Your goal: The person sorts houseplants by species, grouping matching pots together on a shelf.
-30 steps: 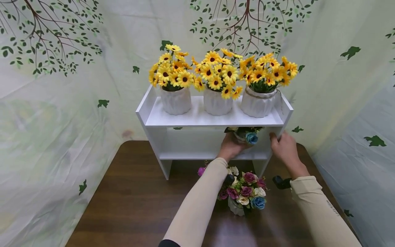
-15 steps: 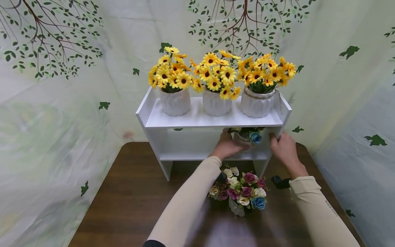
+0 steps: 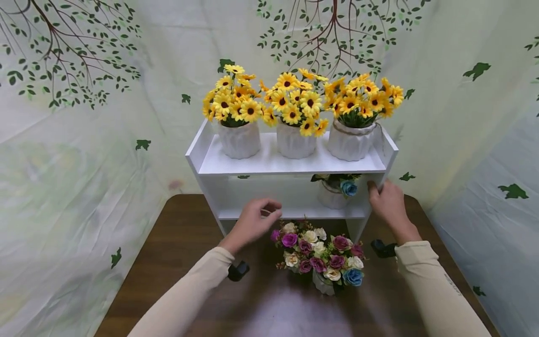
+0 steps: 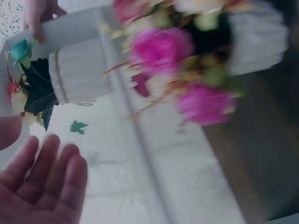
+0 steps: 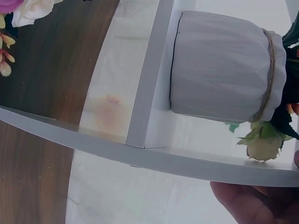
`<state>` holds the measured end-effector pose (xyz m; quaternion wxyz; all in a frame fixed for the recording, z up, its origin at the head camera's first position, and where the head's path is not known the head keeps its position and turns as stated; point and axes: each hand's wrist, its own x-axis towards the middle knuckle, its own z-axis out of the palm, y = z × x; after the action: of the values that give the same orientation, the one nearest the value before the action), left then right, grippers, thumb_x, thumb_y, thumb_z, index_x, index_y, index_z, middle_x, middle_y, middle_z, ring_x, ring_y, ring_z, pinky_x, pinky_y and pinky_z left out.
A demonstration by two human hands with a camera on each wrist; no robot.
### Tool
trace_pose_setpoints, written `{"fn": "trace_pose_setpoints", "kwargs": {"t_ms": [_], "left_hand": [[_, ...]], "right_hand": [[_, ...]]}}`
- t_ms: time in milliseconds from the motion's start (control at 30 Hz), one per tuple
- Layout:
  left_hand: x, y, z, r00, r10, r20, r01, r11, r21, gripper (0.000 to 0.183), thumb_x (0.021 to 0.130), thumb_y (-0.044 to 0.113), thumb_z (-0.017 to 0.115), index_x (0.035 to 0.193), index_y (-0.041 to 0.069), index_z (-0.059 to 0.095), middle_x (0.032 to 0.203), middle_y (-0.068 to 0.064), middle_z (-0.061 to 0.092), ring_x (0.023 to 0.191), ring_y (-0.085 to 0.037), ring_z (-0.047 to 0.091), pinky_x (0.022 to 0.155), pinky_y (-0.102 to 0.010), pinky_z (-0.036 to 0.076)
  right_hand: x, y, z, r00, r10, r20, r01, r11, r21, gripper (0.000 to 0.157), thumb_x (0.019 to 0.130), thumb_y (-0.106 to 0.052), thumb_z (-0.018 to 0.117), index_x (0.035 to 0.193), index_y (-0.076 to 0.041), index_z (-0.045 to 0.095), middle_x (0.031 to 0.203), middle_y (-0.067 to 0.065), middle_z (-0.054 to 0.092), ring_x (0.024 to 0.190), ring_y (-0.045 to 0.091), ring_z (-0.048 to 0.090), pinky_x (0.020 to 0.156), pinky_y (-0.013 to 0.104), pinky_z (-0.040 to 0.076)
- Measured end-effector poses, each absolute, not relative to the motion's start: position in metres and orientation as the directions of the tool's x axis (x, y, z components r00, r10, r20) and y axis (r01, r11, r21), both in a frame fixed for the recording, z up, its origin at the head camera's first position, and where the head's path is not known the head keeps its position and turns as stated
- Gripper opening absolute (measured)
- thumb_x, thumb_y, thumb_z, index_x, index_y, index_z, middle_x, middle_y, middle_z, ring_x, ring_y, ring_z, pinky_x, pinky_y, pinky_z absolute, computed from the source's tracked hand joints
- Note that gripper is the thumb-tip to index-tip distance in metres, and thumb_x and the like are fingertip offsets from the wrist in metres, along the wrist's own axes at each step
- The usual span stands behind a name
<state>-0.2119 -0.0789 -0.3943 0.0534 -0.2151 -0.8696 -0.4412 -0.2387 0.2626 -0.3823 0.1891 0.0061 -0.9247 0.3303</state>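
Note:
A flower pot [image 3: 331, 198] wrapped in twine, with a blue rose, stands upright at the right end of the white shelf's [image 3: 290, 165] middle board. My left hand [image 3: 252, 221] is in front of the shelf's left half, fingers relaxed and nothing in them. In the left wrist view its fingers [image 4: 67, 182] are extended and apart from the pot. My right hand [image 3: 389, 206] grips the shelf's right side panel, fingers [image 5: 247, 203] on the outside. Two pots of mixed roses, one with magenta blooms [image 3: 289, 240], another with a blue rose [image 3: 353, 276], stand on the table before the shelf.
Three white pots of yellow daisies, left [image 3: 240, 140], middle [image 3: 296, 140] and right [image 3: 351, 142], line the top board. The brown wooden table [image 3: 177, 262] carries the shelf. A leaf-printed cloth [image 3: 84, 187] hangs behind and at the sides.
My left hand has set the blue-rose flower pot down on the middle board, let go and drawn back to the left. My right hand has stayed on the side panel.

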Motion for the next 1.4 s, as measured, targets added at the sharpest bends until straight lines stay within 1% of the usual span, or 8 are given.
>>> {"fn": "trace_pose_setpoints", "kwargs": {"t_ms": [233,400,533,767,933,1133,1267,1400], "left_hand": [[-0.175,-0.109,-0.456,-0.93,0.306,0.204,0.347,0.548,0.761,0.007,0.093,0.012,0.066,0.096,0.012,0.072,0.09,-0.002,0.074,0.07,-0.001,0.058,0.064,-0.02,0.049],[-0.166,-0.106,-0.502,-0.941,0.331,0.064,0.246,0.544,0.802,0.012,0.089,0.008,0.068,0.101,0.004,0.068,0.095,-0.013,0.074,0.074,-0.011,0.064,0.063,-0.02,0.05],[-0.158,-0.097,-0.529,-0.933,0.36,0.017,0.228,0.553,0.801,0.039,0.082,0.005,0.072,0.118,-0.004,0.059,0.112,-0.022,0.069,0.087,-0.025,0.066,0.069,-0.025,0.052],[-0.154,-0.074,-0.555,-0.953,0.304,0.0,0.18,0.562,0.808,0.075,0.073,0.012,0.08,0.136,-0.008,0.043,0.131,-0.027,0.055,0.118,-0.042,0.056,0.098,-0.052,0.049],[-0.159,-0.06,-0.564,-0.957,0.29,-0.015,0.145,0.522,0.841,0.086,0.071,0.022,0.084,0.141,-0.004,0.04,0.14,-0.026,0.051,0.129,-0.044,0.05,0.107,-0.059,0.041],[-0.17,-0.052,-0.574,-0.953,0.302,0.027,0.173,0.469,0.866,0.098,0.068,0.023,0.088,0.149,0.006,0.036,0.147,-0.019,0.049,0.134,-0.037,0.049,0.111,-0.056,0.04],[-0.182,-0.045,-0.573,-0.929,0.356,0.1,0.257,0.427,0.867,0.093,0.069,0.026,0.089,0.149,0.019,0.042,0.147,-0.008,0.052,0.134,-0.03,0.05,0.112,-0.051,0.04],[-0.184,-0.038,-0.573,-0.925,0.362,0.118,0.282,0.443,0.851,0.082,0.077,0.031,0.084,0.148,0.014,0.045,0.149,-0.013,0.05,0.134,-0.037,0.048,0.109,-0.056,0.04]], "right_hand": [[-0.236,0.264,-0.383,-0.931,0.111,0.349,-0.133,0.784,-0.606,0.032,0.102,-0.019,0.043,0.103,0.01,0.057,0.085,0.029,0.061,0.073,0.035,0.055,0.056,0.035,0.04],[-0.234,0.269,-0.386,-0.937,0.113,0.331,-0.121,0.784,-0.609,0.034,0.103,-0.02,0.042,0.105,0.01,0.057,0.093,0.033,0.063,0.076,0.038,0.059,0.056,0.037,0.043],[-0.232,0.272,-0.388,-0.945,0.104,0.309,-0.115,0.78,-0.615,0.037,0.104,-0.02,0.041,0.114,0.012,0.056,0.1,0.035,0.064,0.083,0.041,0.062,0.06,0.045,0.049],[-0.234,0.272,-0.387,-0.95,0.098,0.297,-0.113,0.777,-0.619,0.039,0.104,-0.023,0.04,0.116,0.011,0.056,0.101,0.034,0.064,0.088,0.045,0.064,0.063,0.048,0.051],[-0.235,0.271,-0.385,-0.947,0.101,0.305,-0.115,0.781,-0.614,0.038,0.104,-0.022,0.041,0.113,0.011,0.057,0.098,0.034,0.064,0.087,0.044,0.064,0.062,0.046,0.051],[-0.233,0.271,-0.382,-0.948,0.11,0.3,-0.104,0.781,-0.616,0.04,0.104,-0.023,0.04,0.117,0.012,0.055,0.108,0.037,0.063,0.093,0.048,0.064,0.07,0.056,0.053],[-0.232,0.27,-0.38,-0.948,0.112,0.298,-0.101,0.781,-0.616,0.039,0.104,-0.022,0.041,0.116,0.012,0.055,0.102,0.035,0.063,0.088,0.044,0.063,0.065,0.049,0.052],[-0.234,0.269,-0.38,-0.949,0.104,0.296,-0.107,0.78,-0.616,0.037,0.104,-0.022,0.041,0.114,0.011,0.055,0.093,0.03,0.062,0.081,0.039,0.06,0.06,0.04,0.048]]}}
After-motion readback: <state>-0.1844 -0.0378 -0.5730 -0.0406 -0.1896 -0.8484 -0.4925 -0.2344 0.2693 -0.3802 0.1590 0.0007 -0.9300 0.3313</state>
